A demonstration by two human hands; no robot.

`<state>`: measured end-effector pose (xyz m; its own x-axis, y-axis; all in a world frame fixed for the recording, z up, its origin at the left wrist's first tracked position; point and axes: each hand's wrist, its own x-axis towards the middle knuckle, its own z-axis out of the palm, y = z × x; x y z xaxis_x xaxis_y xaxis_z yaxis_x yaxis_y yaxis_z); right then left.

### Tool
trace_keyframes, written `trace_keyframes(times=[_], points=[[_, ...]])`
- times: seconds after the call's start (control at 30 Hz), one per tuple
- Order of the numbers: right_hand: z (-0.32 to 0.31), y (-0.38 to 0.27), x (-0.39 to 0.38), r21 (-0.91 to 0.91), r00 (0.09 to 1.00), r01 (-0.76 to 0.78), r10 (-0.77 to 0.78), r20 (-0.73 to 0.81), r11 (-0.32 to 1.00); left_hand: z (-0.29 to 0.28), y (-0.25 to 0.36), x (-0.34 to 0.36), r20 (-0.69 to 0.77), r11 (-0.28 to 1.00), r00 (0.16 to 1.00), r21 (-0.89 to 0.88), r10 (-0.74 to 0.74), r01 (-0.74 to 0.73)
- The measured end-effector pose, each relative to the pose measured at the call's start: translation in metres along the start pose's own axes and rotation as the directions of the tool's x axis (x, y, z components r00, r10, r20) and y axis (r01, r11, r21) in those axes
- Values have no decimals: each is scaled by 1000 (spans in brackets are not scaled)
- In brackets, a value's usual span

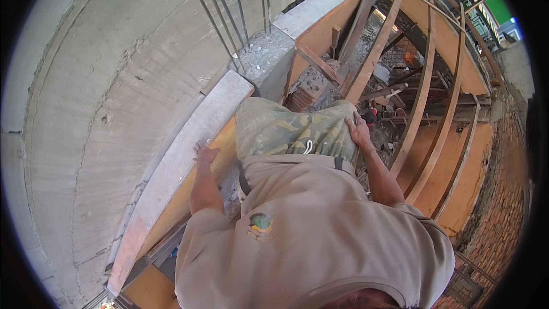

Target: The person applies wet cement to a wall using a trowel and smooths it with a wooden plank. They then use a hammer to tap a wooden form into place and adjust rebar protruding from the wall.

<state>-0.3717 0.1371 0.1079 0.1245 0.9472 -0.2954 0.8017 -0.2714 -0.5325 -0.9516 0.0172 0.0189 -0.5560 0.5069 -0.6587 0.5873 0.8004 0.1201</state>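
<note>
concrete under spread fingers: the left hand (205, 153) lies flat and open on the grey ledge (171, 166), apparently as a brace. the right hand (359, 131) rests open on the camouflage-trousered thigh (286, 129). a round green-and-yellow badge (261, 224) sits on the beige shirt (320, 223). wooden formwork (423, 91) lies beyond.

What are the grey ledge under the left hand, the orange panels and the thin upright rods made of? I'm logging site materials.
The grey ledge looks like cast concrete: matte, grainy and pale. The left hand rests on its edge. The orange panels look like plywood formwork: flat, smooth sheets braced by timber battens. The upright rods appear to be steel reinforcing bars: thin, dark, rising from rough concrete.
</note>
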Motion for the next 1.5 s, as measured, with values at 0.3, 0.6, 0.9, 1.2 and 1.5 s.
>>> trace_keyframes(times=[0.3,0.6,0.9,1.2,1.5], points=[[-35,99,-83,232,916,-242,301,-267,942,26,-54,77,35,918,952,254,305,-303],[-38,234,-306,492,305,-696,836,-457,523,-150,75,75,-137,787,779,16,612,-616],[-36,267,-439,535,-92,-806,839,-536,254,-192,209,-26,-224,575,575,-75,787,-815],[-15,296,-513,404,-249,-914,831,-497,-33,-178,254,-240,-178,522,522,-48,834,-851],[62,276,-411,312,272,-922,958,94,231,-174,244,-375,-74,497,501,-62,862,-865]])
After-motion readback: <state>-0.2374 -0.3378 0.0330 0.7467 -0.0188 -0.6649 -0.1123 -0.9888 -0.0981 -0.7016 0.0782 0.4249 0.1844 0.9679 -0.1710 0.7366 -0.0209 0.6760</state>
